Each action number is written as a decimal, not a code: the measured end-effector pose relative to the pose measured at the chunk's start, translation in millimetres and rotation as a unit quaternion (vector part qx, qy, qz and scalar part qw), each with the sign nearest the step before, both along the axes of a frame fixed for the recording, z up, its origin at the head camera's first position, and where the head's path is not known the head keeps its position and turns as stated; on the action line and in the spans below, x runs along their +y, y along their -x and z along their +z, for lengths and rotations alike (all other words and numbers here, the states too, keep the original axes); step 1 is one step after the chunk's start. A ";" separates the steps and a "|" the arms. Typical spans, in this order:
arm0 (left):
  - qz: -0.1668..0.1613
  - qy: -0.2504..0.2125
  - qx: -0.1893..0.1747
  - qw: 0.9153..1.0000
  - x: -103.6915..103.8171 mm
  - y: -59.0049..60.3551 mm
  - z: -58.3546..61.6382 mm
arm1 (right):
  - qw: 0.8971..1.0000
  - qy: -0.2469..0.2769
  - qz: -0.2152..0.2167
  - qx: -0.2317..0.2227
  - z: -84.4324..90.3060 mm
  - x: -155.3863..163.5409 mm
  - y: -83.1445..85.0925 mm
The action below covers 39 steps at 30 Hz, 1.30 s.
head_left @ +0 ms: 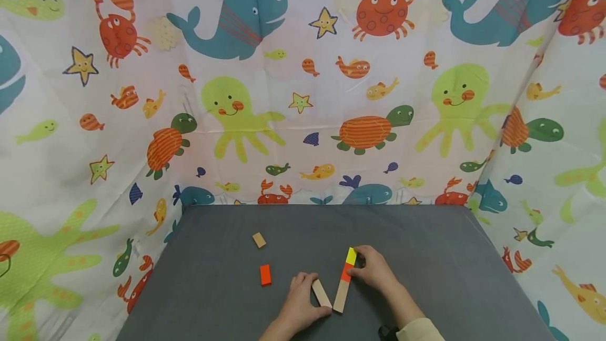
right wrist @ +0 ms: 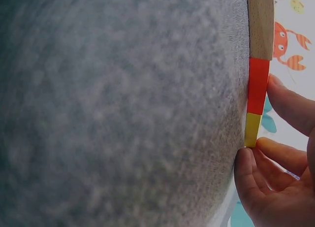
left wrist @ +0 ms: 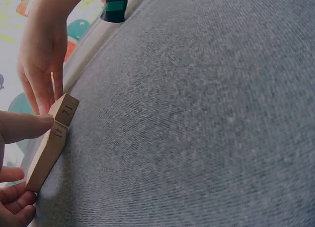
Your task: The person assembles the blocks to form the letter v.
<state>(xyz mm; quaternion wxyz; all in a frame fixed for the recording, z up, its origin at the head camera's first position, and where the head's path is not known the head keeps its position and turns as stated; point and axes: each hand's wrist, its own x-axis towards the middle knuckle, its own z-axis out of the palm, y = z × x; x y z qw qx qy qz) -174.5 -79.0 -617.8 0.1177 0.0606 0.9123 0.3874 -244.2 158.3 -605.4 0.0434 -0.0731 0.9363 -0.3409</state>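
My left hand [head_left: 299, 303] holds a plain wooden block [head_left: 321, 293] lengthwise, thumb at the near end and fingers at the far end. In the left wrist view, that block [left wrist: 47, 160] is marked 43 and its end meets another wooden block [left wrist: 63, 109] marked 71. Beside it, a straight row runs away from me: a plain wooden block [head_left: 340, 297], a red block [head_left: 346, 272] and a yellow block [head_left: 351, 256]. The two wooden blocks form a V. My right hand [head_left: 377, 267] has its thumb against the red block [right wrist: 258, 86] and fingertips at the yellow block's far end [right wrist: 251, 131].
A small wooden block [head_left: 259, 240] and a red block [head_left: 265, 275] lie apart on the left of the grey cloth-covered table [head_left: 208, 288]. A curtain printed with sea animals [head_left: 293, 67] surrounds the table's back and sides. A dark band [head_left: 387, 333] shows near my right sleeve.
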 end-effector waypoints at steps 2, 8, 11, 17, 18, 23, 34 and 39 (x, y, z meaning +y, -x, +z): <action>0.003 -0.010 -0.002 1.000 -0.9 -0.5 1.5 | 1.000 -0.003 0.001 -0.001 -0.3 0.0 -0.4; 0.007 -0.033 0.023 0.999 -8.5 -3.2 10.2 | 1.000 -0.001 -0.001 0.001 0.3 -0.8 -0.5; 0.009 -0.034 0.050 0.998 -13.1 -3.5 12.7 | 1.000 0.000 0.000 0.001 0.6 -1.5 -0.4; 0.017 -0.045 0.085 0.995 -23.1 0.5 14.2 | 1.000 -0.003 0.003 -0.004 -0.2 -1.2 -0.9; 0.017 -0.051 0.091 0.994 -25.2 1.4 14.4 | 1.000 -0.004 0.004 -0.004 -0.3 -0.9 -1.2; 0.008 -0.071 0.135 0.988 -36.4 4.7 17.0 | 1.000 -0.007 0.004 -0.005 -0.4 0.1 -0.4; 0.073 -0.067 0.178 0.979 -61.3 5.3 15.7 | 1.000 -0.012 0.005 -0.009 3.3 -1.3 1.2; 0.097 -0.066 0.203 0.972 -75.2 6.0 15.9 | 1.000 -0.018 0.007 -0.007 2.9 -1.8 -0.6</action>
